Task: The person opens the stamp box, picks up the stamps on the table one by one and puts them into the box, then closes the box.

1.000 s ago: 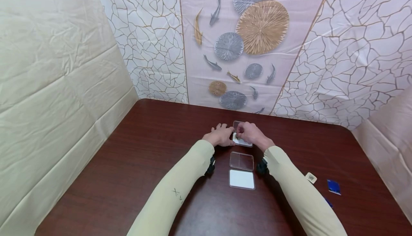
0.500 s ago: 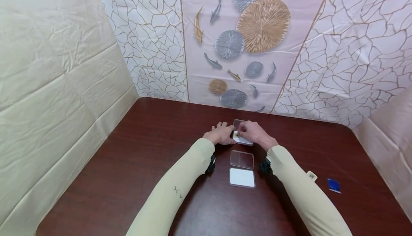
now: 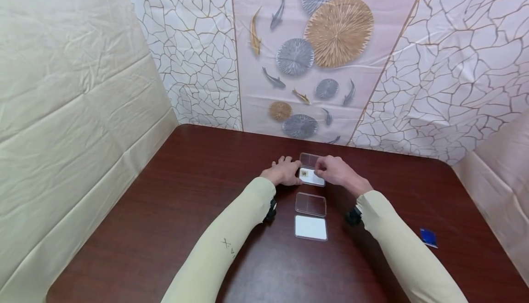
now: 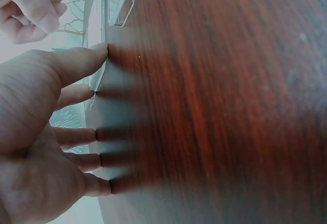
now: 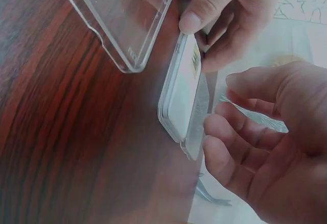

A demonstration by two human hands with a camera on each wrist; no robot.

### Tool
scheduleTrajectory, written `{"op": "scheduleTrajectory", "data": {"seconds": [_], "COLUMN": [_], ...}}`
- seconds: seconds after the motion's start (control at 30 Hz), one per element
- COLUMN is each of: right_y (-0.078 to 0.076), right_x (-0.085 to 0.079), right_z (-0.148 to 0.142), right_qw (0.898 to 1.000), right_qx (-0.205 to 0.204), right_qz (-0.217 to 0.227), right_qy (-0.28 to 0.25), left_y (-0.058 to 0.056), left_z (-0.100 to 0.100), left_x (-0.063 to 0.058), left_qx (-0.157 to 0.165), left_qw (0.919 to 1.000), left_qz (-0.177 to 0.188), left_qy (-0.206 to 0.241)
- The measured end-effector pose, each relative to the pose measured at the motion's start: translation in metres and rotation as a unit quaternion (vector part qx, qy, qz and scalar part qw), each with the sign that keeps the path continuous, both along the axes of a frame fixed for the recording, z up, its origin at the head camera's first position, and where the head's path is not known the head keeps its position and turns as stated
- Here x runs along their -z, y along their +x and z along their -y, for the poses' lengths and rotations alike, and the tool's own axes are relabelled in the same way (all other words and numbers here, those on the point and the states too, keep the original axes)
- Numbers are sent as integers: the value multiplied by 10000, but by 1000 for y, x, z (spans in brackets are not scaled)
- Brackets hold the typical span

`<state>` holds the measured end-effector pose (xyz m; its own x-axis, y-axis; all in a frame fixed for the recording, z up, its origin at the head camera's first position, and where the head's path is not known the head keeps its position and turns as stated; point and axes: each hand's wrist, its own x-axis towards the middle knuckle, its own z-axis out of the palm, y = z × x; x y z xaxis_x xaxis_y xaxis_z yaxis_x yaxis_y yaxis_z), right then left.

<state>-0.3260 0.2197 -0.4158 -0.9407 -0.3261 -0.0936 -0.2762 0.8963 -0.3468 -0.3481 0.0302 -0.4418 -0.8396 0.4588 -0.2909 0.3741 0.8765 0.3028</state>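
Observation:
My left hand (image 3: 284,173) rests on the table, fingers spread. Its thumb and index finger touch the left end of a small clear plastic case (image 3: 314,178) with a white lining. On that lining, at the left, lies a small pale square with a dark print (image 3: 304,173). My right hand (image 5: 260,137) hovers just above the case's right end, fingers loosely bent, thumb apart from them, and nothing between them. Behind the case lies its clear lid (image 3: 310,159), partly covered by the right hand in the head view.
Nearer on the brown table (image 3: 165,229) lie a second clear lid (image 3: 311,204) and a white-lined case base (image 3: 311,228). A small blue packet (image 3: 428,237) is at the right, beside my right sleeve. A patterned cloth wall (image 3: 301,87) stands behind the table.
My right hand has let go of the small printed square and moved right, uncovering it on the white lining. My left hand stays put. The right sleeve now hides another pale square.

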Motion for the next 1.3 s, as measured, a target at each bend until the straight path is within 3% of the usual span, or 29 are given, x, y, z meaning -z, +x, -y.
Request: {"op": "scheduleTrajectory", "data": {"seconds": [0.47,1.3], "right_y": [25,74], "right_x": [-11,-24], "right_z": [-12,-57], "right_qw": [9996,9982], "right_qx": [-257,102], "right_qz": [-100,-415], "right_qy": [-89,-427], "left_y": [0,1], "left_z": [2,0], "left_x": [0,-1], "left_qx": [53,132], "left_qw": [9999,9999], "left_qz": [79,-13], "left_qy": [68,-14]}}
